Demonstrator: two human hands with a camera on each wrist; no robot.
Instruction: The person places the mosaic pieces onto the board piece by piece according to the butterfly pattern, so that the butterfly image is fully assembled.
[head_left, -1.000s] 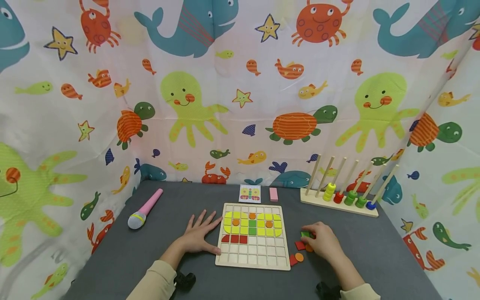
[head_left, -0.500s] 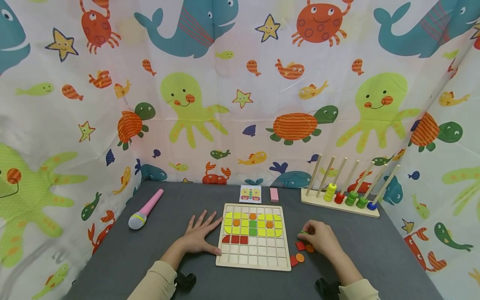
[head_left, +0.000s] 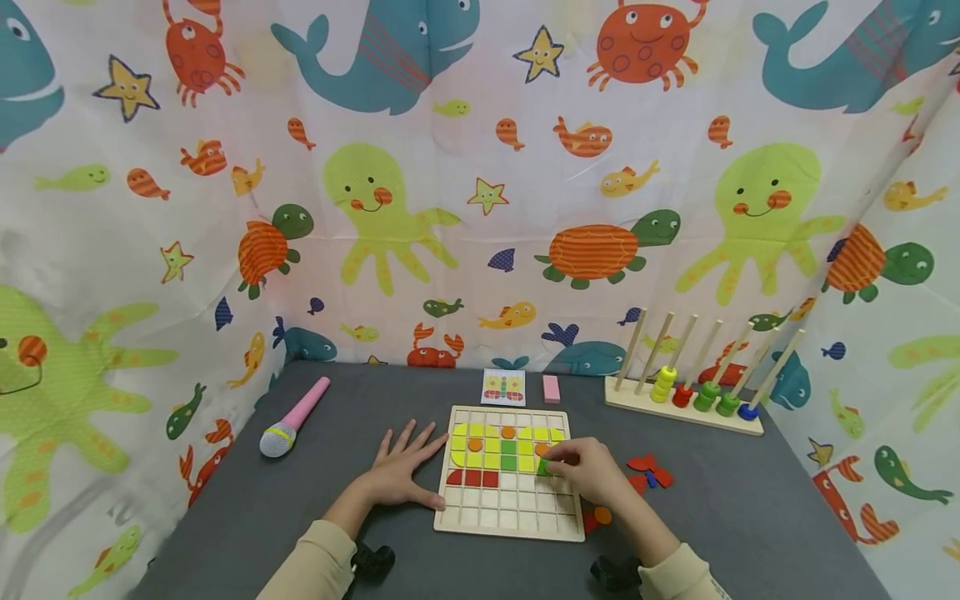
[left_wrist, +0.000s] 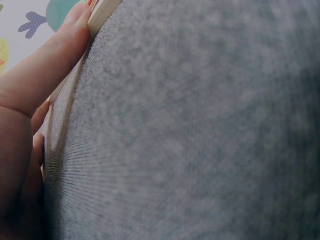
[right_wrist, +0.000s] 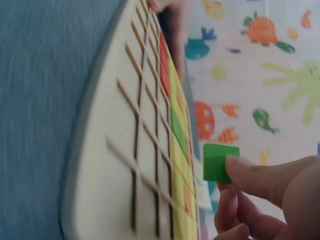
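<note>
A wooden grid board [head_left: 510, 521] lies on the grey table, its upper rows filled with yellow, orange and green tiles and part of a lower row with red ones. My left hand [head_left: 401, 471] is spread flat at the board's left side, thumb and fingertips at its edge; the left wrist view shows the thumb [left_wrist: 55, 62] along the rim. With thumb and fingers, my right hand [head_left: 588, 471] pinches a green square tile [right_wrist: 217, 162] over the right part of the board. The right wrist view shows that tile held above the grid.
Right of the board lie loose red pieces [head_left: 663, 477], a small blue piece [head_left: 651, 479] and an orange disc [head_left: 602, 516]. Behind it are a pattern card [head_left: 503, 388] and a pink block [head_left: 551, 389]. A toy microphone [head_left: 279, 439] stands off left, a peg counter [head_left: 682, 408] back right.
My right hand has lifted the green tile from the loose pieces and carried it left over the board, uncovering red and blue pieces. My left hand stays in place.
</note>
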